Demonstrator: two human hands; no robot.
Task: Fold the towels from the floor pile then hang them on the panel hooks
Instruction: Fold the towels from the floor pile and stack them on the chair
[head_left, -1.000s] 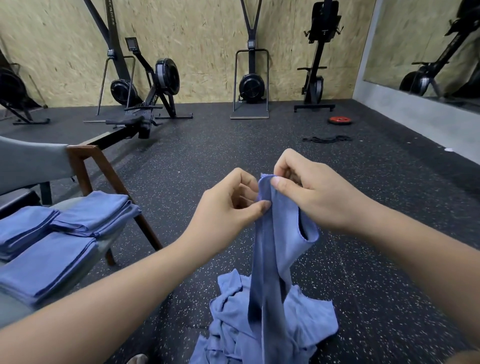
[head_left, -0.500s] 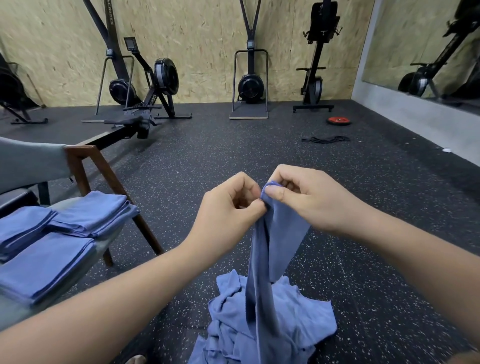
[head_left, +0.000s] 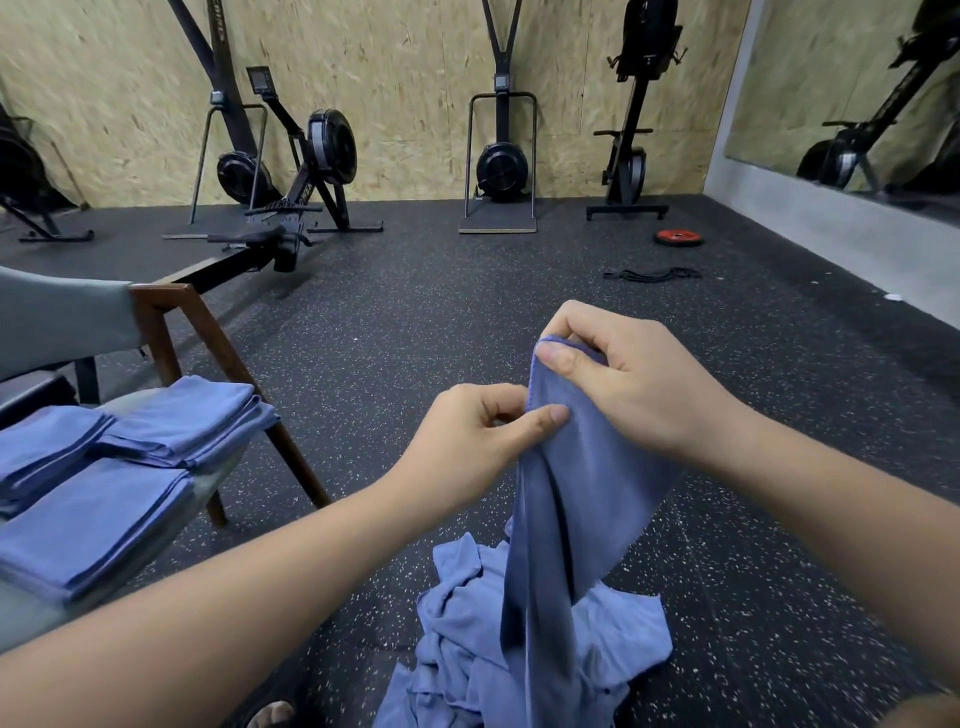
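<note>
A blue towel hangs lengthwise from both hands over the floor. My right hand pinches its top corner between thumb and fingers. My left hand pinches the towel's left edge just below and to the left of that corner. Under the hanging towel lies a crumpled pile of blue towels on the black speckled floor. Three stacks of folded blue towels rest on a chair seat at the left.
The wooden-legged chair stands at the left. Rowing machines and other exercise machines line the far chipboard wall. A red weight plate and a black band lie on the floor at the back right. A mirror covers the right wall.
My hands have drawn apart along the towel's edge: the left slid down and left, the right stayed at the corner. The towel hangs flatter and wider.
</note>
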